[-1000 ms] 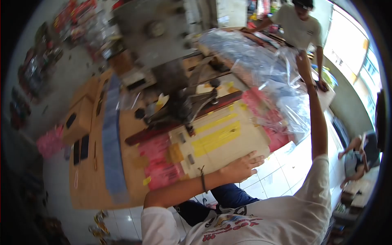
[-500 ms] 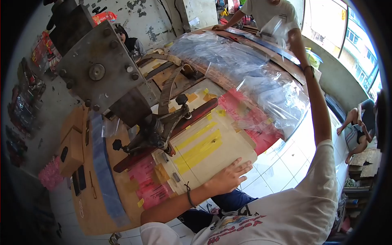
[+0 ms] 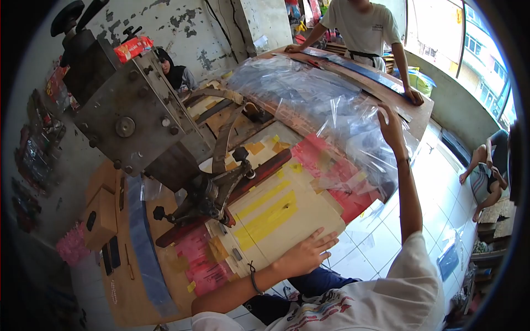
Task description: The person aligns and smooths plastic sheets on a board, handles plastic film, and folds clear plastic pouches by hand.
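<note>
My left hand [image 3: 306, 255] lies flat with fingers spread on the near edge of a cream board [image 3: 309, 207] marked with strips of yellow tape. My right hand [image 3: 391, 129] reaches out over the near right side of a heap of clear plastic sheets [image 3: 309, 88]; its fingers are apart and nothing shows in them. Over the board's far left side stands a heavy metal press [image 3: 135, 118], with a dark red bar [image 3: 254, 185] under its clamp arms. Pink taped sheeting [image 3: 207, 265] shows beside the board.
Across the table a person [image 3: 361, 33] leans with both hands on it, by a long blue strip [image 3: 364, 71]. Another person [image 3: 179, 71] is behind the press. Someone sits at right [image 3: 491, 171]. Cardboard boxes [image 3: 102, 218] and a blue-grey strip [image 3: 143, 243] are at left. Clear plastic [image 3: 450, 256] lies on the floor.
My right hand has come down from high up, where it held clear plastic; the plastic is out of it now. My left hand stays on the board. The view has shifted slightly.
</note>
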`<move>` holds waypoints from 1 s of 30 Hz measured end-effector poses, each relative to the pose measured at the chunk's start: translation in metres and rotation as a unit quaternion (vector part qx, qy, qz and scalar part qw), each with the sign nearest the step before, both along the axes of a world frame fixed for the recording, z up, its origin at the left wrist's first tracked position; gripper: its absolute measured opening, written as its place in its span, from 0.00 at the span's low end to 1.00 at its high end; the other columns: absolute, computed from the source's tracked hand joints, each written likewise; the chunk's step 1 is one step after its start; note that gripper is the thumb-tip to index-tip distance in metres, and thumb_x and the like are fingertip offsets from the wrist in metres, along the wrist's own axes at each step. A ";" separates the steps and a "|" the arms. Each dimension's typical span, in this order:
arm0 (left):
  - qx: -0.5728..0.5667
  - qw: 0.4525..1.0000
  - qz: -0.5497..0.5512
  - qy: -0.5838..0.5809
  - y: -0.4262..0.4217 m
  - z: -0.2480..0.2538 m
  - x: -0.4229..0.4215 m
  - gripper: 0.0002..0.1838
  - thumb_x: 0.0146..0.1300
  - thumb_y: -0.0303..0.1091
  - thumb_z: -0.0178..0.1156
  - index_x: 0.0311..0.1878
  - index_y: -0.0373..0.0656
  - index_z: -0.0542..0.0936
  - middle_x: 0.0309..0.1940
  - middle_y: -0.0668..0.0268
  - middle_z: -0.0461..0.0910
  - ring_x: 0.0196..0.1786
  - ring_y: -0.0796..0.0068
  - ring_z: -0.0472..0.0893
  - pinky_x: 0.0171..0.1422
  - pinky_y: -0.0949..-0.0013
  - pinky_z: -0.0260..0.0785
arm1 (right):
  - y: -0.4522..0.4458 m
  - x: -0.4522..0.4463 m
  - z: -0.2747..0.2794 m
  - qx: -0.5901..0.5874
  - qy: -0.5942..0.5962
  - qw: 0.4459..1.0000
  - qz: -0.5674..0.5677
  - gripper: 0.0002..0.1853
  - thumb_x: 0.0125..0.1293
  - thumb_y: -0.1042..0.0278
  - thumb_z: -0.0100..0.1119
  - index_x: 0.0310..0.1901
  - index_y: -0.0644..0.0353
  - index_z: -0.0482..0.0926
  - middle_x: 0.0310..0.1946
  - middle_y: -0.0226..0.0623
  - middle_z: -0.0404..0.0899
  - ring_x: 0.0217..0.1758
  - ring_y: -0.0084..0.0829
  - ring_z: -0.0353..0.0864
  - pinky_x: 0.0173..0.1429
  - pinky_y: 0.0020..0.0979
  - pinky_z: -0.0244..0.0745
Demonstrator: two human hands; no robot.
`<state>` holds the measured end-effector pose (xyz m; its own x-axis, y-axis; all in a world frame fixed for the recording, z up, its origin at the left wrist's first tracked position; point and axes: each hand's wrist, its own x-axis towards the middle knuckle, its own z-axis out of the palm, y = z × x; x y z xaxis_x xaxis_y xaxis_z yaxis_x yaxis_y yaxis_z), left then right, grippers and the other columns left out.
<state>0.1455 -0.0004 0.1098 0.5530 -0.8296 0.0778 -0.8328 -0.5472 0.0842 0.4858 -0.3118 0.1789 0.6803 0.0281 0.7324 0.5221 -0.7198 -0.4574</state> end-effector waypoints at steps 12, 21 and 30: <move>0.009 0.999 -0.052 0.009 -0.010 0.043 -0.023 0.16 0.66 0.36 0.61 0.55 0.48 0.87 0.52 0.67 0.85 0.64 0.64 0.81 0.80 0.53 0.65 | -0.082 -0.306 -0.214 0.398 0.275 0.854 -0.191 0.15 0.80 0.59 0.59 0.37 0.60 0.76 0.23 0.25 0.69 0.21 0.13 0.63 0.24 0.23 0.54; 0.072 0.900 0.139 0.407 0.074 0.206 -0.112 0.26 0.75 0.53 0.62 0.63 0.43 0.83 0.47 0.55 0.89 0.50 0.54 0.88 0.54 0.57 0.82 | -0.007 -0.278 -0.164 0.360 0.135 0.922 -0.039 0.20 0.61 0.86 0.52 0.25 0.55 0.51 0.23 0.21 0.48 0.28 0.16 0.47 0.31 0.30 0.45; -0.114 0.549 0.817 0.135 0.338 0.079 -0.264 0.52 0.63 0.59 0.73 0.78 0.28 0.66 0.72 0.31 0.69 0.76 0.45 0.72 0.77 0.56 0.68 | 0.089 -0.230 -0.095 0.277 0.079 0.951 0.117 0.24 0.69 0.84 0.62 0.26 0.58 0.53 0.22 0.22 0.49 0.27 0.18 0.47 0.31 0.29 0.46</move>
